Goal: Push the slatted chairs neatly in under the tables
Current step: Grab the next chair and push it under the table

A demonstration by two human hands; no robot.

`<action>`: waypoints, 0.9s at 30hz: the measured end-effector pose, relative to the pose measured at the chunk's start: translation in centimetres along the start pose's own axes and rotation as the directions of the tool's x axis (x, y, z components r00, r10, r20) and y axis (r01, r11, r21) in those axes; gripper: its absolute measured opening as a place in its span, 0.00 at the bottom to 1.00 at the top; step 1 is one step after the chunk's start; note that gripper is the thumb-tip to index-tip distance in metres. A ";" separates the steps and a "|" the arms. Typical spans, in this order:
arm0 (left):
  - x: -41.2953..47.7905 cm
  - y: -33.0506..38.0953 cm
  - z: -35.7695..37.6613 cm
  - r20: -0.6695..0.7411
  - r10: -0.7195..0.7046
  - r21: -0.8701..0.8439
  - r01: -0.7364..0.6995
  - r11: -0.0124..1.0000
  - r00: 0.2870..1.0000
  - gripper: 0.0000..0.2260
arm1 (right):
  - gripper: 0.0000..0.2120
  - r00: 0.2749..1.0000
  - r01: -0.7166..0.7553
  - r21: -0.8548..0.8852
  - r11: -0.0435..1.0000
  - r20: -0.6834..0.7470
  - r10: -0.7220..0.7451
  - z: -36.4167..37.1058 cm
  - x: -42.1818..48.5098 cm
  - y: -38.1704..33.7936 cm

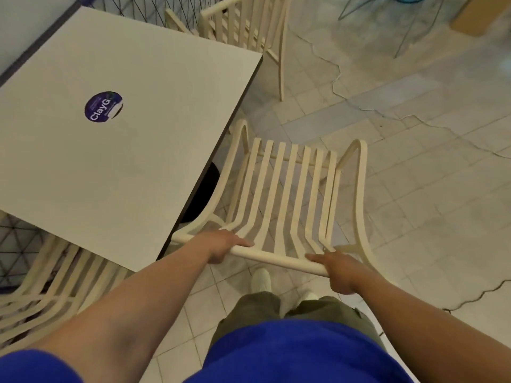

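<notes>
A cream slatted chair (287,189) stands on the tiled floor directly in front of me, beside the right edge of a white square table (124,167). My left hand (221,246) grips the left part of its top rail. My right hand (338,270) grips the right end of the same rail. The chair's seat is out from under the table, its front pointing away from me. A second slatted chair (52,280) is tucked under the table's near edge at lower left. A third slatted chair (249,23) stands at the table's far corner.
A round purple sticker (103,107) lies on the tabletop. A thin cable (414,117) snakes across the pale floor tiles at right. Black wire mesh (16,244) shows at far left, a brown box (478,15) at top right. My shoes (261,280) are just behind the chair.
</notes>
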State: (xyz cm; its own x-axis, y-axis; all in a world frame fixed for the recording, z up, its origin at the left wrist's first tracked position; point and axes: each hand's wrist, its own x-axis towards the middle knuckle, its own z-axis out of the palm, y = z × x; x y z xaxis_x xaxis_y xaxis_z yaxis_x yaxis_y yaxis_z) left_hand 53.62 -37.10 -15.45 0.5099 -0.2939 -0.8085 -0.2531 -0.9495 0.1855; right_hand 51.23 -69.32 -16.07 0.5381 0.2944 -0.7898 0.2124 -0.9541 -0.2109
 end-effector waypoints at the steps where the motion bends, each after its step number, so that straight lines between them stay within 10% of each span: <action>1: -0.1 0.2 0.0 -0.001 -0.001 0.006 0.001 1.000 1.000 0.40 | 0.41 1.000 0.001 -0.004 1.000 0.003 -0.001 0.1 0.0 0.1; 27: 4.6 20.8 -0.1 -0.047 -0.421 -0.546 0.330 0.770 0.906 0.41 | 0.39 0.942 0.336 -0.413 0.846 0.158 -0.297 -13.5 3.9 18.1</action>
State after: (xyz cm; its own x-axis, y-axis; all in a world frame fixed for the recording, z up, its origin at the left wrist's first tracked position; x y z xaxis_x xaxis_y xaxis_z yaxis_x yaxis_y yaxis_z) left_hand 50.78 -58.18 -15.32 0.6069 0.1288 -0.7843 0.4225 -0.8881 0.1810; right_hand 68.18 -84.71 -15.14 0.3149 0.5523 -0.7719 0.6978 -0.6860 -0.2061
